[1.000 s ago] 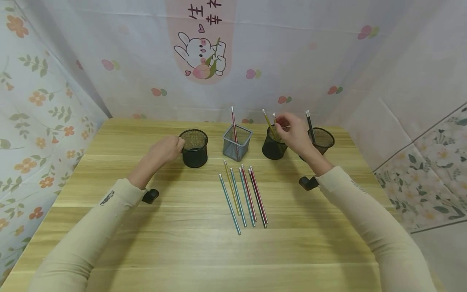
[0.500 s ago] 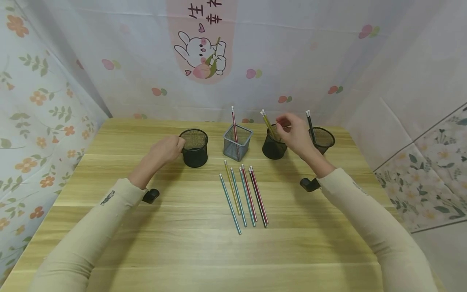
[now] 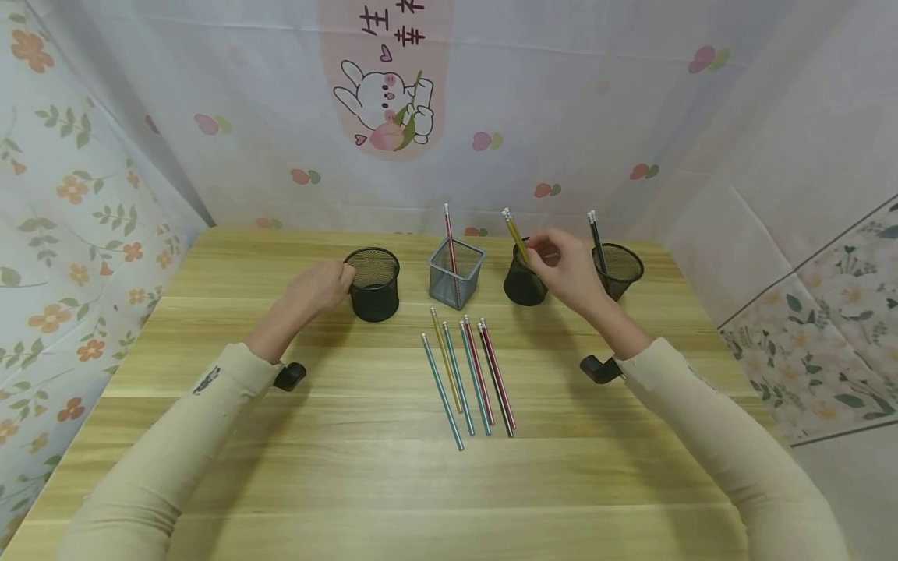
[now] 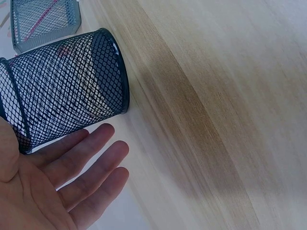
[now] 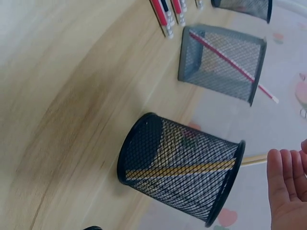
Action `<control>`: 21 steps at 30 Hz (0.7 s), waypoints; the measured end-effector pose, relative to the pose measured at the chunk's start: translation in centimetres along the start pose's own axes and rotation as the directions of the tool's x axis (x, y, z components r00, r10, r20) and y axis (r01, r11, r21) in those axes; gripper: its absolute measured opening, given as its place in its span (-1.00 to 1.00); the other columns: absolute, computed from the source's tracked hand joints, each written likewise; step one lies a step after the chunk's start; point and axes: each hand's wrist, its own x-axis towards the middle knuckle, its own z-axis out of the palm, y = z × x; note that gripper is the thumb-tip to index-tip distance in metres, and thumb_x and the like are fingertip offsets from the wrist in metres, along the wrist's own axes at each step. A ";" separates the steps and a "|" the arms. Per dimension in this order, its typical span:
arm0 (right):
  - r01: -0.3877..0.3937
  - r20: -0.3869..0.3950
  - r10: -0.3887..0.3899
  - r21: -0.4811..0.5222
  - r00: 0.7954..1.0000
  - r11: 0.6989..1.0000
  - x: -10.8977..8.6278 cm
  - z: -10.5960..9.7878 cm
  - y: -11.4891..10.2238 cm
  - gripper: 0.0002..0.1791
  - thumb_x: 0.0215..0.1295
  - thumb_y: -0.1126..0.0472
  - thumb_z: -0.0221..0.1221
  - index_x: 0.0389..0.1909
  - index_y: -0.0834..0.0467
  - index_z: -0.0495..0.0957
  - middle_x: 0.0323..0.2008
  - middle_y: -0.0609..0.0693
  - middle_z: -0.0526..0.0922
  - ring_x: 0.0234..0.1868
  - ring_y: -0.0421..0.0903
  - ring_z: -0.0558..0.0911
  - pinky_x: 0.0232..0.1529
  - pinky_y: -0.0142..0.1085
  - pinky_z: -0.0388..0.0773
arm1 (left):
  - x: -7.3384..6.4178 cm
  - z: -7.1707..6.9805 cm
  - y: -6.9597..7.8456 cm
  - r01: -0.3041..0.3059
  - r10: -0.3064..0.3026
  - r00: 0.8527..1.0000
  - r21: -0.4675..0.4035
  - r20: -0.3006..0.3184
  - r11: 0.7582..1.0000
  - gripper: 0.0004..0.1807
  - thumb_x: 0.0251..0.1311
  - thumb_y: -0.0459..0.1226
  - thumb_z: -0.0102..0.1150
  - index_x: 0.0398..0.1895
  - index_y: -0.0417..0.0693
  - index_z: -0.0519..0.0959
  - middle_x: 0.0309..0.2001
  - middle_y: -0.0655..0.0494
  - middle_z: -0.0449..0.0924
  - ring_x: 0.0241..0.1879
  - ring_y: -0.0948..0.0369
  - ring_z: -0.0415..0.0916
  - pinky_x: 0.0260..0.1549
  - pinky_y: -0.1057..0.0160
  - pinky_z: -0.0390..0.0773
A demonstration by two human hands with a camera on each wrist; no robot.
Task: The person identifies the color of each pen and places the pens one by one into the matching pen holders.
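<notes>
My left hand (image 3: pixel 319 288) pinches the rim of a round black mesh pencil cup (image 3: pixel 375 305) at its left side. In the left wrist view the thumb overlaps that rim, and the other fingers (image 4: pixel 96 165) extend loosely beside the wall. My right hand (image 3: pixel 567 263) is over another round black mesh cup (image 3: pixel 522 290), fingertips right by the yellow pencils (image 3: pixel 515 232) that lean left in it. The right wrist view shows these fingers (image 5: pixel 278 175) fairly straight beyond the rim, overlapping the upper part of the pencils, whose eraser ends are hidden there.
Between those cups stands a square grey mesh cup (image 3: pixel 454 288) with one red pencil (image 3: pixel 450 234). A black cup (image 3: pixel 623 266) at the right holds black pencils (image 3: pixel 595 234). Several blue, red, yellow and black pencils (image 3: pixel 471 382) lie mid-table. A patterned curtain (image 3: pixel 266 125) hangs behind.
The yellow pencil by my right fingers has tipped left against the other in its cup. My right hand has shifted slightly left and down toward the pencils. The left hand has stayed put.
</notes>
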 end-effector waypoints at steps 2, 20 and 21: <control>0.007 0.010 -0.008 0.006 1.000 1.000 -0.2 0.0 -0.3 -0.87 0.41 0.38 0.20 -0.11 0.35 0.60 -0.23 0.12 0.66 -0.22 -0.01 0.66 -0.22 -0.45 0.54 | 0.0 0.0 0.0 0.004 -0.004 1.000 -0.008 -0.003 1.000 -0.57 0.55 -0.26 -0.46 -0.52 -0.12 0.31 -0.54 0.02 0.24 -0.53 0.13 0.12 -0.46 0.14 0.21; 0.018 0.076 -0.018 -0.003 0.997 1.000 -1.3 1.1 -1.6 -0.89 0.44 0.32 0.22 -0.12 0.27 0.62 -0.26 0.03 0.67 -0.28 -0.10 0.63 -0.27 -0.39 0.54 | 0.0 -0.1 -0.1 -0.041 0.040 0.999 0.033 0.036 0.999 -0.61 0.55 -0.32 -0.44 -0.45 -0.14 0.35 -0.52 0.02 0.24 -0.52 0.13 0.12 -0.46 0.15 0.21; 0.016 0.086 -0.015 -0.001 0.996 1.000 -1.4 1.2 -1.6 -0.89 0.43 0.32 0.22 -0.12 0.28 0.62 -0.26 0.03 0.67 -0.28 -0.10 0.64 -0.27 -0.37 0.55 | 0.0 -0.1 -0.2 -0.040 0.039 0.999 0.029 0.032 0.999 -0.61 0.55 -0.32 -0.44 -0.46 -0.14 0.34 -0.52 0.02 0.24 -0.52 0.13 0.13 -0.46 0.15 0.21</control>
